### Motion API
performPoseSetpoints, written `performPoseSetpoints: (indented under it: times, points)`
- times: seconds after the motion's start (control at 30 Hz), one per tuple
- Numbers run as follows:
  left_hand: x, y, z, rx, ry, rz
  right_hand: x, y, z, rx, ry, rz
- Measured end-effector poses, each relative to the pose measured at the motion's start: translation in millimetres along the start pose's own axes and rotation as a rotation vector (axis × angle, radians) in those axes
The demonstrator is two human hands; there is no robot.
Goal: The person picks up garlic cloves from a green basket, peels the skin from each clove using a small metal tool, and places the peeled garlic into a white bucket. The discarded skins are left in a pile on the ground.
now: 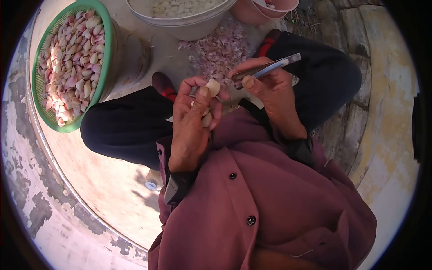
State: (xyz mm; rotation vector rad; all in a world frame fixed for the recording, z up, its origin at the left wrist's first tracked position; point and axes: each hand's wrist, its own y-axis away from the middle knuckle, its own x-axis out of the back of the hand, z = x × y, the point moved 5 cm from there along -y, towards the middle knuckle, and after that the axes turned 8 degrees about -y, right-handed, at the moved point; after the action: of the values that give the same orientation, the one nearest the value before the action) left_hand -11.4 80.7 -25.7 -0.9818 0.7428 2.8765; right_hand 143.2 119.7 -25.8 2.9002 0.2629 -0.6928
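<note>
My left hand pinches a pale peeled garlic clove between thumb and fingers. More peeled cloves rest against its curled fingers and palm. To the right, slightly apart from the clove, my right hand is closed around a small metal knife. One end of the knife sticks out past the fingers to the upper right; its other end points toward my left hand, partly behind the thumb.
A green basket full of unpeeled garlic cloves stands at the left. Ahead, a whitish basin holds peeled cloves, beside a pink tub. Garlic skins lie heaped on the ground between my feet.
</note>
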Motion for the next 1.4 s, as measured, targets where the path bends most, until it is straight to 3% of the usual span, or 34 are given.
performPoseSetpoints:
  times: [0.07, 0.13, 0.27, 0.33, 0.47, 0.53, 0.73, 0.87, 1.03, 1.23, 1.4]
  points:
    - [-3.0, 1.6, -0.2, -0.024, -0.018, -0.024, -8.5, 1.4, -6.1, 0.016, -0.031, -0.027]
    - [-5.3, 3.6, 0.3, -0.032, -0.017, -0.028, -16.0, 2.7, -6.3, -0.106, -0.097, -0.035]
    - [-6.4, 7.2, 4.6, -0.006, -0.087, 0.014, -20.5, 3.8, -7.6, -0.077, -0.127, -0.092]
    - [-9.1, 8.8, 8.1, 0.02, -0.102, 0.048, -18.6, 4.2, -10.6, 0.009, 0.047, -0.1]
    - [-8.2, 8.3, 7.0, 0.063, -0.085, 0.03, -19.8, 6.0, -14.0, 0.065, 0.05, -0.11]
    - [-6.4, 7.9, 3.8, 0.107, -0.078, -0.011, -21.6, 7.2, -17.2, 0.068, 0.08, -0.236]
    - [-3.9, 6.9, -0.4, 0.15, -0.093, 0.04, -21.5, 7.8, -19.9, 0.142, 0.333, -0.306]
    - [-5.4, 11.0, -2.7, 0.185, -0.153, 0.076, -24.5, 3.8, -17.3, 0.241, 0.311, -0.223]
    - [-3.8, 12.3, 0.1, 0.113, -0.154, -0.014, -27.5, 1.0, -17.4, 0.315, 0.384, -0.184]
    - [-11.1, 6.8, 6.3, -0.051, -0.245, 0.057, -24.6, -1.0, -18.7, 0.159, 0.24, -0.18]
    - [-6.7, 5.1, 3.0, -0.004, -0.374, 0.085, -22.7, -0.1, -10.1, 0.093, 0.116, -0.147]
